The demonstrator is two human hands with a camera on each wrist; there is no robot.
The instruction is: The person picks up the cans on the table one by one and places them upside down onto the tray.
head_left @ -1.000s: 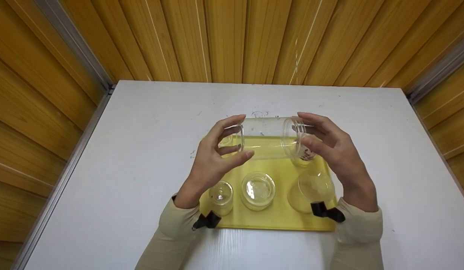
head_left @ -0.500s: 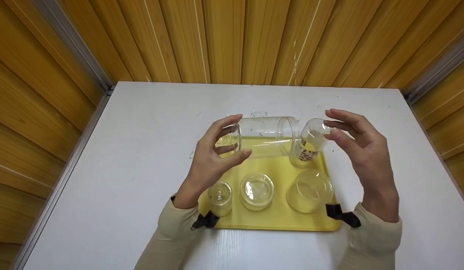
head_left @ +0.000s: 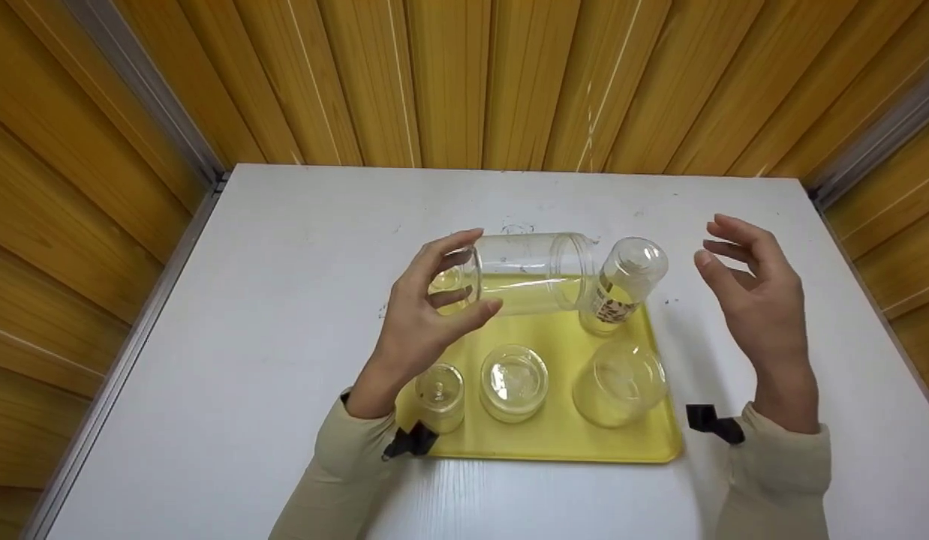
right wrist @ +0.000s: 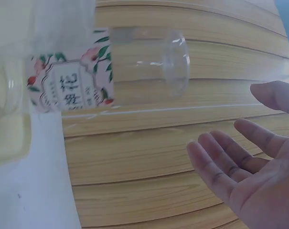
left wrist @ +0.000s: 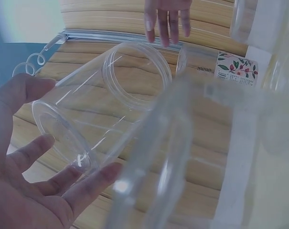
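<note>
My left hand (head_left: 423,304) grips the base of a large clear jar (head_left: 528,274), thumb on the near side and fingers on the far side. The jar lies sideways in the air over the yellow tray (head_left: 569,450), its threaded mouth toward the right. To the right, past the tray's edge, my right hand (head_left: 765,300) hangs in the air with loosely bent fingers and nothing in them. Between the jar's mouth and that hand a taller clear jar with a floral label (head_left: 622,285) stands bottom up on the tray; the right wrist view shows its label (right wrist: 70,81) closely.
Along the tray's near side stand a small jar (head_left: 440,397), a short wide jar (head_left: 514,382) and a larger jar (head_left: 622,382), all clear. Another clear jar (head_left: 446,279) is partly hidden behind my left hand. Wood-patterned walls (head_left: 449,82) border the white table (head_left: 284,300).
My right hand has let go of the large jar's mouth and moved right, past the labelled jar. My left hand keeps holding the large jar in nearly the same place.
</note>
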